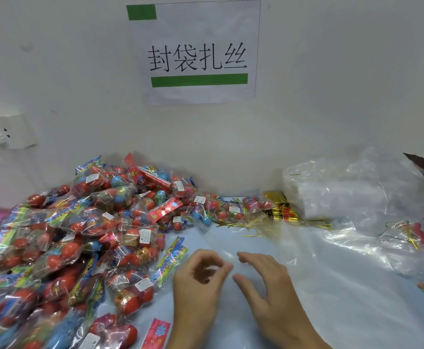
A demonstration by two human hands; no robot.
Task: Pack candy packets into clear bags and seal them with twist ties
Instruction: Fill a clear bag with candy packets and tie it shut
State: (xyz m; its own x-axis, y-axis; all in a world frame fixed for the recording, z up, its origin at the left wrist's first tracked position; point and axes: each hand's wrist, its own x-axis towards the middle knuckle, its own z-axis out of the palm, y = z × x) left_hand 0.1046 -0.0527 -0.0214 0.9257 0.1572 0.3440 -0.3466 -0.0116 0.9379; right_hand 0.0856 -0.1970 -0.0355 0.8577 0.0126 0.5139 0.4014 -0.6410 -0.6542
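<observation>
My left hand (201, 280): fingers curled in toward the thumb at the near edge of a thin clear plastic bag (263, 248); they seem to be pinching its film, though I cannot tell for sure through the glare.
My right hand (269, 283): spread wide with fingers relaxed, resting on the same bag just right of my left hand, holding nothing.
Why held so: I judge I am pinning the film flat with the right while the left works at the mouth to part the layers, since no candy is in this bag yet.
Candy packets: the big heap of clear packets with red and blue egg-shaped candies (75, 248) lies to the left of the bag, its nearest packets just beside my left hand, an easy reach.
Twist ties: a bundle of shiny gold wire ties (281, 210) sits beyond the bag near the wall, with loose ties (251, 226) scattered just in front of it.
Spare bags: a white-looking stack of clear bags (336, 195) stands right of the gold bundle.
Other things: a tied-off bag with red contents (412, 236) lies far right of the bag; a white paper sign with green bars (198, 51) hangs on the wall above.
In the way: crumpled loose plastic spreads over the light blue tabletop (188, 235) right of my hands, and the candy heap crowds the left side.
</observation>
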